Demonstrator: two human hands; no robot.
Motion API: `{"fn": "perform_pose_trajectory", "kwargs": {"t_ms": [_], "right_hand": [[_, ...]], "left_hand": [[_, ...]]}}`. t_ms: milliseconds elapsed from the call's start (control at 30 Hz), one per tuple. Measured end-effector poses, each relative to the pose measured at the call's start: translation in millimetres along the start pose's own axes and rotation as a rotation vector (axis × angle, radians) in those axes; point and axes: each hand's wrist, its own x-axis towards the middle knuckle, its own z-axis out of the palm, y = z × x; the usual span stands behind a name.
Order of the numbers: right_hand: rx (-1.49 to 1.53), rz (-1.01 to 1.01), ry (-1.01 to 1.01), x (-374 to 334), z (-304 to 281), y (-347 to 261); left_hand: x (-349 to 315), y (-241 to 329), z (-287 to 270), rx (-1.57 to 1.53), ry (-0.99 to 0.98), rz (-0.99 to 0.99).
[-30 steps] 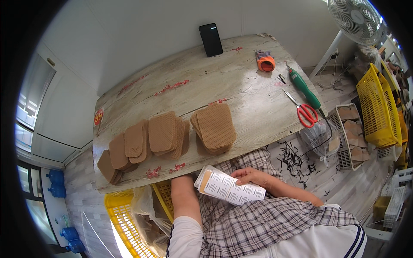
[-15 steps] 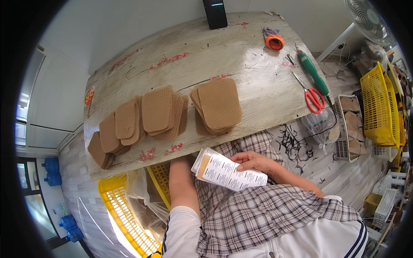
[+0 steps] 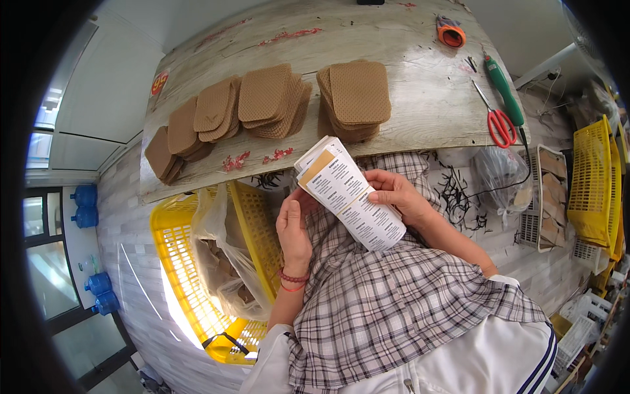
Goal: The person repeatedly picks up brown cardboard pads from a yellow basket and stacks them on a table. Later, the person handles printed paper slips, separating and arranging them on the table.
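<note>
A thick stack of white label sheets point(image 3: 361, 210), printed in small rows with a tan strip near its upper end, is tilted over my lap. My right hand point(image 3: 397, 196) grips it from the right side, thumb on top and fingers beneath. Beside the sheets' left edge is my left hand point(image 3: 295, 236), its thumb raised off the paper and its palm half turned in. The fingers of that hand reach partly behind the sheets, where their tips are hidden. Beyond the hands, several piles of brown mesh-textured pads point(image 3: 359, 92) with rounded corners lie along the near table edge.
On the table point(image 3: 420, 98) at right lie red-handled scissors point(image 3: 501, 127), a green corded tool point(image 3: 503, 90) and an orange tape roll point(image 3: 451, 34). Below left stands a yellow basket point(image 3: 172, 246) with a plastic bag point(image 3: 220, 262). Black scraps litter the floor at right.
My left hand has come out from under the table edge to the sheets. The sheets have turned steeper. The view has tilted lower, shifting the table upward.
</note>
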Motion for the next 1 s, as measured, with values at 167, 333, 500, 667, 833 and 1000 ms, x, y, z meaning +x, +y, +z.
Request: {"fn": "perform_pose_trajectory", "kwargs": {"t_ms": [167,333,500,667,833,1000], "right_hand": [[0.016,-0.083,-0.009,2.6,14.1,11.1],[-0.031,-0.136,-0.020,-2.1,22.5,8.4],[-0.188,-0.152,-0.018,-3.7,17.7,5.9],[-0.298,-0.183,0.046,-1.3,15.6,-3.9],[-0.297,-0.125,0.128,4.2,15.8,-12.0],[-0.392,-0.139,0.241,-4.5,-3.3,12.1]], "left_hand": [[-3.0,11.9,31.8,-0.104,-0.221,0.018],[-8.0,23.8,43.5,-0.137,-0.212,0.004],[-8.0,22.7,43.5,-0.125,-0.210,0.024],[-1.9,22.0,41.3,-0.146,-0.220,0.007],[5.4,21.6,40.8,-0.212,-0.201,-0.023],[13.9,16.2,33.5,-0.304,-0.136,-0.014]]}}
